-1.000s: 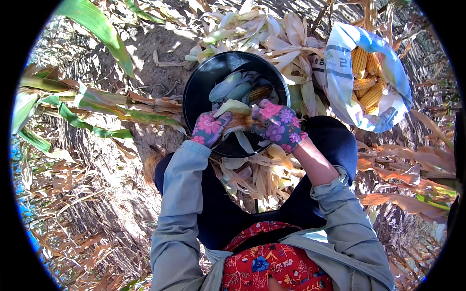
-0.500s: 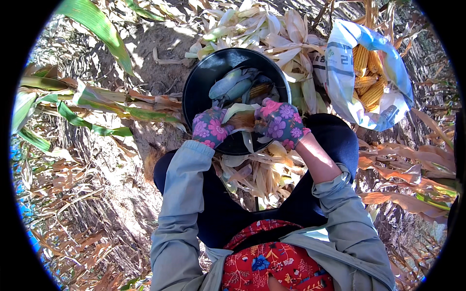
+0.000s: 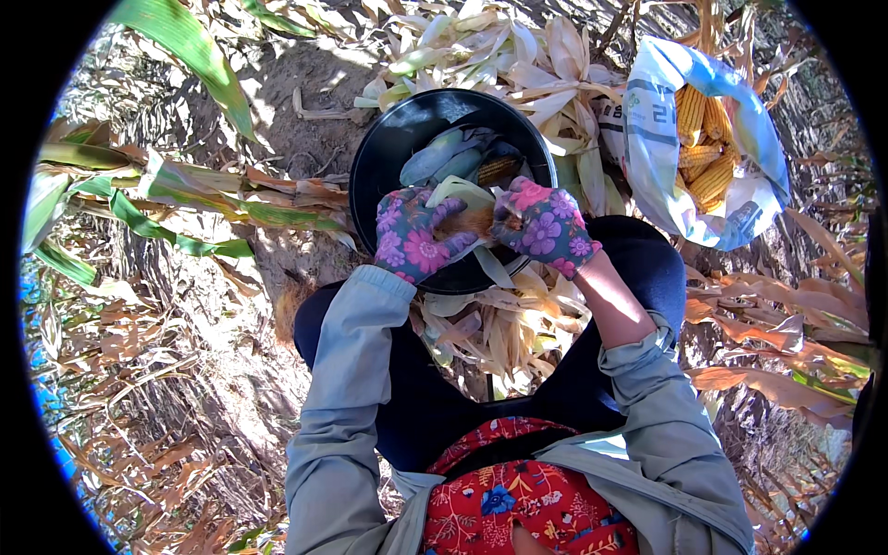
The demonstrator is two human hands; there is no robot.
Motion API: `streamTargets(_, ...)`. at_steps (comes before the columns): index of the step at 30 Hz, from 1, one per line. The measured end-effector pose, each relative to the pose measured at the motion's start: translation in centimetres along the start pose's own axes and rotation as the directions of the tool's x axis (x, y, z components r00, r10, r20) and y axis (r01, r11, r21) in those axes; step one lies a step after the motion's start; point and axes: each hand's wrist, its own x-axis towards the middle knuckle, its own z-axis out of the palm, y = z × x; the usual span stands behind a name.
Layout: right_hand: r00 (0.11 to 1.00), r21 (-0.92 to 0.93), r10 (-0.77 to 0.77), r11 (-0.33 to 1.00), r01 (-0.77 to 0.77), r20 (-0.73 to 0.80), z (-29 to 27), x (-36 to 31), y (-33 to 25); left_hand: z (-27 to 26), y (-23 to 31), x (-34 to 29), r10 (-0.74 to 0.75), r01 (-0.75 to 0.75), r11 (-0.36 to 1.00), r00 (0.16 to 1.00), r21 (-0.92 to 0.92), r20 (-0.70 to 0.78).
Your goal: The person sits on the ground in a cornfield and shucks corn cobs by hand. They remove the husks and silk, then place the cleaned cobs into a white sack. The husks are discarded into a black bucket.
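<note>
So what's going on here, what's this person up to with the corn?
A person sits on the ground among dry corn stalks, both hands in flowered gloves. The left hand and right hand grip one ear of corn between them, its husk partly peeled, just over a black bucket holding more unhusked ears. Stripped husks lie piled in the lap, and a white and blue sack of bare yellow cobs sits to the right.

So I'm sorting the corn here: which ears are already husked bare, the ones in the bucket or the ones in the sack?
The ears in the white and blue sack: bare yellow kernels show. Those in the black bucket still wear green husks.
</note>
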Motion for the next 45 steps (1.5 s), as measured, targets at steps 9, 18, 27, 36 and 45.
streamTargets(9,1.000,-0.004,-0.020,1.000,0.020,-0.003,0.2,-0.1,-0.6,0.5,-0.1,-0.2,-0.214,0.273,0.958,0.881,-0.085,0.422)
streamTargets(18,0.983,0.121,-0.179,0.976,0.183,-0.037,1.2,-0.1,-0.3,1.1,-0.6,0.2,-0.263,0.483,0.843,0.754,-0.237,0.602)
streamTargets(27,0.958,-0.032,-0.282,0.959,0.281,-0.057,1.6,-0.5,-2.1,1.5,-2.0,-0.5,-0.190,0.520,0.712,0.789,-0.472,0.584)
streamTargets(36,0.928,-0.168,-0.371,0.918,0.359,-0.044,1.9,-0.6,-3.0,1.6,-1.4,-0.6,-0.250,0.607,0.446,0.790,-0.657,0.560)
streamTargets(45,0.919,-0.194,-0.387,0.910,0.368,-0.073,2.2,-1.8,-2.1,1.3,-1.4,0.1,-0.377,0.640,0.612,0.752,-0.464,0.540)
